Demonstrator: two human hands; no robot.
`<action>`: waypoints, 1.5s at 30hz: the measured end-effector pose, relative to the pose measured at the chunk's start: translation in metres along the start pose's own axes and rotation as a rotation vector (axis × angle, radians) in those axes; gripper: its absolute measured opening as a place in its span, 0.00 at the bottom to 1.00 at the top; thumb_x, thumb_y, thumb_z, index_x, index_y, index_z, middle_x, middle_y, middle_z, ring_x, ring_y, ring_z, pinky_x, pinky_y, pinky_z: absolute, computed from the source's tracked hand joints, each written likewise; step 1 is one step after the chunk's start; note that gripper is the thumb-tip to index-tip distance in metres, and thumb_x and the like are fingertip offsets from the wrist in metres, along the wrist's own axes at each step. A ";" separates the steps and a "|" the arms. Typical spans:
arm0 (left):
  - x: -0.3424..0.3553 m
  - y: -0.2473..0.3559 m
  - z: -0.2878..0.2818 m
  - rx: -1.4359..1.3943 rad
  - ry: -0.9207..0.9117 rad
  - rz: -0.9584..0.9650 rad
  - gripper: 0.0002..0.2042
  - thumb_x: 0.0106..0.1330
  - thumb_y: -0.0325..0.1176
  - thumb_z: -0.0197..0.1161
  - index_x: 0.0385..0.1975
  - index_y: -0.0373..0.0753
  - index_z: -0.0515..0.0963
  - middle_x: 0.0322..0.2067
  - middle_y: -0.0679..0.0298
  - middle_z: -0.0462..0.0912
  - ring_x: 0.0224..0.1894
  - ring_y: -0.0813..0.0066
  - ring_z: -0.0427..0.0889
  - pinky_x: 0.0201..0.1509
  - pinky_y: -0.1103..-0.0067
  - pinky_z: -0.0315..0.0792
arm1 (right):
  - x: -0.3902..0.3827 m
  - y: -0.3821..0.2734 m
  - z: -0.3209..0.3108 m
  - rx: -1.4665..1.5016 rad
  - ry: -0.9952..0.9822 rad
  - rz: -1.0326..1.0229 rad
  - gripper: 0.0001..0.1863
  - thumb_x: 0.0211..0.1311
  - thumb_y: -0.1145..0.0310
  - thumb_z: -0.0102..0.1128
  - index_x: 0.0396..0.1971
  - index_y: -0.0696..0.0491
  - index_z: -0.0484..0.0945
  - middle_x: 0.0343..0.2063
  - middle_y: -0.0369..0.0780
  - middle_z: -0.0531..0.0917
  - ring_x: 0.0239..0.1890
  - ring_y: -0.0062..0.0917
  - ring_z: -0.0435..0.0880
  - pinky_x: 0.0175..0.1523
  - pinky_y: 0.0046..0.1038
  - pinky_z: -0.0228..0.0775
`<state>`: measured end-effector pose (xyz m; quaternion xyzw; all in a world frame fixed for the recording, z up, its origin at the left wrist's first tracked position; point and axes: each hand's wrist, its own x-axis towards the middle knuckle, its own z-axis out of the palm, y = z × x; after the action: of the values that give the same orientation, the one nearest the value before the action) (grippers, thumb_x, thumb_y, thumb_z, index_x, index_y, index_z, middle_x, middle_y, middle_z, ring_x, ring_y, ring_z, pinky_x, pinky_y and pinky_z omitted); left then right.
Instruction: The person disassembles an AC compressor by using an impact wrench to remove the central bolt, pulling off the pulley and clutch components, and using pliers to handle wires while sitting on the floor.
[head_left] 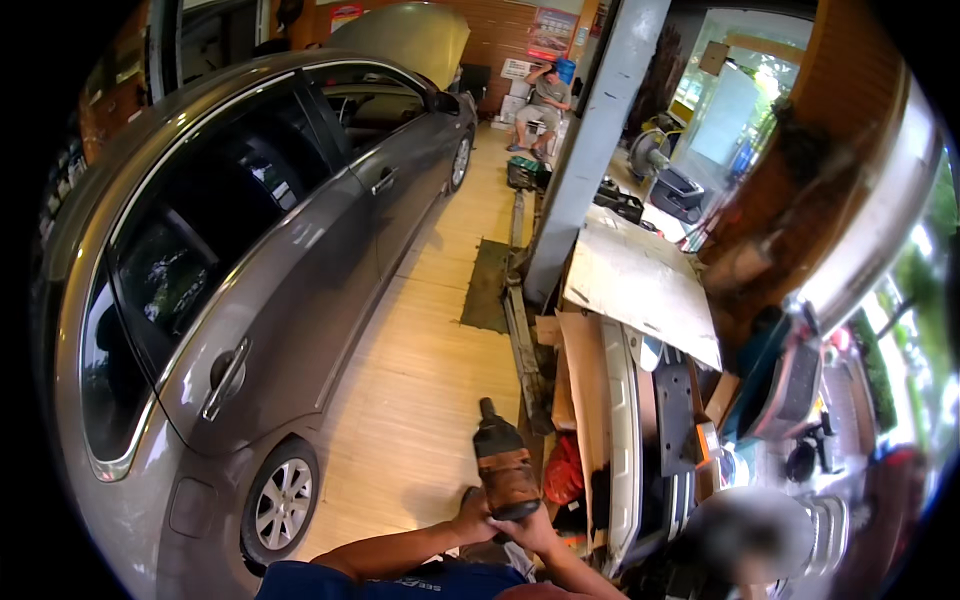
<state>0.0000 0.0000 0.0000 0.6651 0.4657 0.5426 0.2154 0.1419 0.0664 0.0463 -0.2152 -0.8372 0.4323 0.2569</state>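
Both my hands meet low in the middle, at the near end of a dark impact wrench (508,465) with a worn brown band around its body. Its narrow nose points away from me, toward the floor beside the car. My left hand (474,520) is closed against the tool's underside from the left. From the right, my right hand (527,530) is wrapped under its back end. The tool's body hides most of the fingers and the grip. A brownish-grey car (300,290) stands to my left, its rear wheel (283,503) nearest me.
The car's hood (410,40) is raised. A grey lift post (598,150) rises right of the wood-look floor (400,400), with a lift arm (522,340) along the floor. A board-topped bench (645,280) and stacked parts line the right. A person (544,105) sits far back.
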 end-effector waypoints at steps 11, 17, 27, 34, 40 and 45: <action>0.200 -0.137 -0.148 0.340 -0.194 -0.344 0.22 0.57 0.36 0.66 0.51 0.39 0.74 0.50 0.53 0.76 0.56 0.54 0.73 0.58 0.66 0.68 | 0.328 0.106 -0.044 0.270 -0.281 -0.391 0.30 0.52 0.59 0.63 0.54 0.58 0.69 0.48 0.50 0.75 0.49 0.45 0.74 0.55 0.37 0.67; 0.195 -0.302 -0.248 0.478 -0.419 -0.601 0.32 0.55 0.47 0.68 0.56 0.34 0.71 0.54 0.47 0.75 0.58 0.51 0.72 0.61 0.66 0.68 | 0.426 0.286 -0.036 0.247 -0.598 -0.283 0.23 0.50 0.62 0.64 0.46 0.56 0.76 0.43 0.50 0.79 0.46 0.42 0.78 0.54 0.36 0.69; 0.105 -0.562 -0.425 0.499 -0.789 -1.275 0.39 0.52 0.67 0.61 0.48 0.34 0.79 0.39 0.47 0.83 0.46 0.52 0.81 0.51 0.66 0.73 | 0.397 0.448 -0.118 -0.281 -0.329 1.123 0.25 0.37 0.60 0.72 0.39 0.55 0.83 0.38 0.48 0.85 0.45 0.38 0.83 0.47 0.34 0.76; 0.279 -0.726 -0.459 0.537 -0.814 -1.228 0.34 0.56 0.63 0.59 0.42 0.33 0.81 0.42 0.45 0.82 0.46 0.49 0.80 0.51 0.65 0.73 | 0.439 0.533 -0.100 -0.415 -0.187 1.367 0.23 0.41 0.53 0.69 0.38 0.52 0.83 0.36 0.45 0.86 0.43 0.37 0.84 0.46 0.33 0.76; 0.522 -0.829 -0.467 0.474 -0.627 -1.130 0.30 0.56 0.53 0.65 0.51 0.33 0.76 0.45 0.46 0.81 0.49 0.50 0.79 0.55 0.68 0.73 | 0.564 0.622 -0.105 -0.419 -0.276 1.285 0.23 0.44 0.51 0.67 0.38 0.51 0.83 0.36 0.43 0.85 0.43 0.37 0.84 0.47 0.33 0.75; 0.712 -0.895 -0.495 0.473 -0.628 -0.987 0.27 0.59 0.48 0.64 0.51 0.33 0.76 0.41 0.47 0.83 0.46 0.50 0.81 0.52 0.68 0.74 | 0.657 0.689 -0.102 -0.483 -0.361 1.168 0.23 0.46 0.48 0.65 0.38 0.50 0.83 0.36 0.42 0.85 0.43 0.36 0.83 0.47 0.33 0.75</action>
<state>-0.8180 0.9225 -0.1802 0.5292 0.7396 0.0404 0.4139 -0.2097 0.8792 -0.3174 -0.6101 -0.6860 0.3299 -0.2199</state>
